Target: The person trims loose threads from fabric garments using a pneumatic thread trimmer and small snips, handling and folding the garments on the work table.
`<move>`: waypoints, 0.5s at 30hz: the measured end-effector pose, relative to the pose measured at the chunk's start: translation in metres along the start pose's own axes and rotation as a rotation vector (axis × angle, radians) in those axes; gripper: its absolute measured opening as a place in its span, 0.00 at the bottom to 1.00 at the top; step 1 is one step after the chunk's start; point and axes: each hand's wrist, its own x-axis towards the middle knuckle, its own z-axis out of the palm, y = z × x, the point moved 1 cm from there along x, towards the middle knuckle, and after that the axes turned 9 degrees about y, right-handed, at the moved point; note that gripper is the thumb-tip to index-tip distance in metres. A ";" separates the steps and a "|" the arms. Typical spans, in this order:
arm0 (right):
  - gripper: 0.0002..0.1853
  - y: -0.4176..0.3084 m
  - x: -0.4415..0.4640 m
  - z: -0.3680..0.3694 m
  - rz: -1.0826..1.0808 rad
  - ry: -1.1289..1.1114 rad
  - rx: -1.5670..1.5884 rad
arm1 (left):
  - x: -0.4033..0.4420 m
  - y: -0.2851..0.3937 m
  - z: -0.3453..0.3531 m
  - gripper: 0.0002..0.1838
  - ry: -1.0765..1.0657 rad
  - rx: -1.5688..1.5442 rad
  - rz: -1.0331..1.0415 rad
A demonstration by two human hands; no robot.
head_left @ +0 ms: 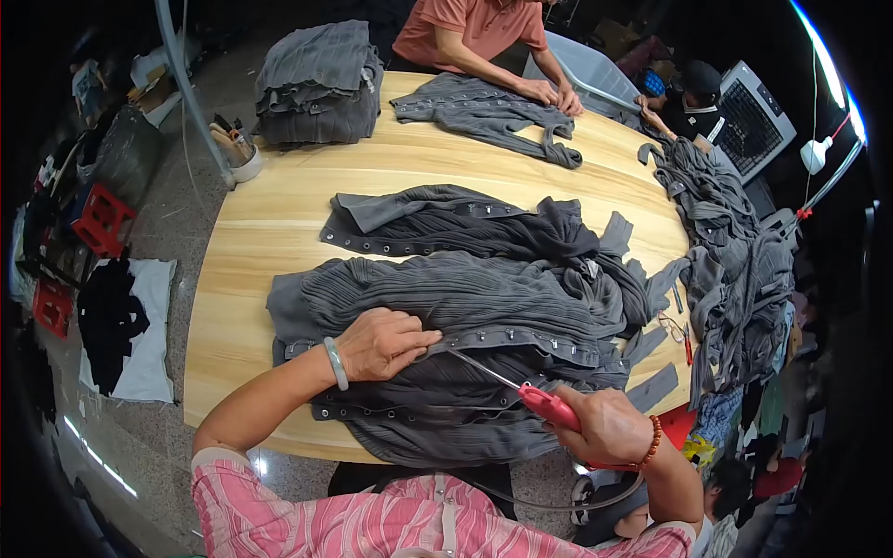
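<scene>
Dark grey ribbed garments [465,288] lie spread on the wooden table in front of me, with strips of metal snaps along their edges. My left hand [384,344], with a bangle on the wrist, pinches the snap strip of the nearer garment. In my right hand [606,424] is a red-handled tool [549,406] with a long thin metal shaft. The shaft's far end reaches the strip beside my left fingertips; its very tip is too small to make out.
Folded grey garments [319,84] are stacked at the back left, beside a cup of tools [244,164]. Across the table a person [474,37] handles another garment. More garments [730,242] are heaped on the right, near small tools [687,344].
</scene>
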 end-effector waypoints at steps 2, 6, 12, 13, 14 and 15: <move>0.19 -0.006 -0.002 0.004 -0.019 0.024 0.002 | -0.003 0.003 -0.004 0.23 0.069 0.050 0.079; 0.19 0.010 -0.008 0.000 -0.001 -0.008 0.016 | 0.009 0.008 0.008 0.23 0.046 0.123 0.128; 0.17 0.018 -0.014 0.010 -0.018 0.025 0.112 | 0.012 0.025 0.005 0.22 -0.018 0.117 0.163; 0.16 0.020 -0.013 0.012 0.004 0.127 0.155 | 0.012 0.028 0.007 0.22 -0.015 0.114 0.162; 0.15 0.023 -0.012 0.014 0.026 0.229 0.197 | 0.010 0.032 0.009 0.21 0.023 0.095 0.197; 0.15 0.026 -0.010 0.016 0.026 0.222 0.194 | 0.007 0.036 0.012 0.20 0.062 0.076 0.229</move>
